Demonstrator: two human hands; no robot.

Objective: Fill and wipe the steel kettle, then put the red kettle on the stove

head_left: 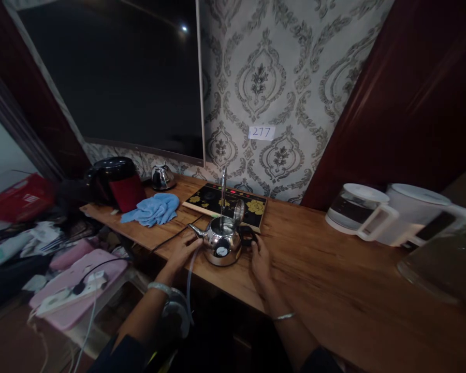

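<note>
A shiny steel kettle (222,247) stands upright near the front edge of the wooden counter, its round lid (239,211) tipped up on the handle side. My right hand (260,259) has its fingers at the black kettle handle (248,235) and grips it. On the other side, my left hand (184,249) has its fingertips against the kettle just below the spout (196,230). A slim chrome tap (223,189) rises behind the kettle, its lower end hidden by or inside the open mouth. Clear tubing (190,285) hangs past the counter edge beside my left hand.
Behind the kettle lies a black induction hob (209,196) with gold flowers and a red light. At left are a blue cloth (155,209), a small steel pot (163,177) and a red-black appliance (126,186). White-handled jugs (357,210) stand right. A power strip (73,292) rests on a pink stool.
</note>
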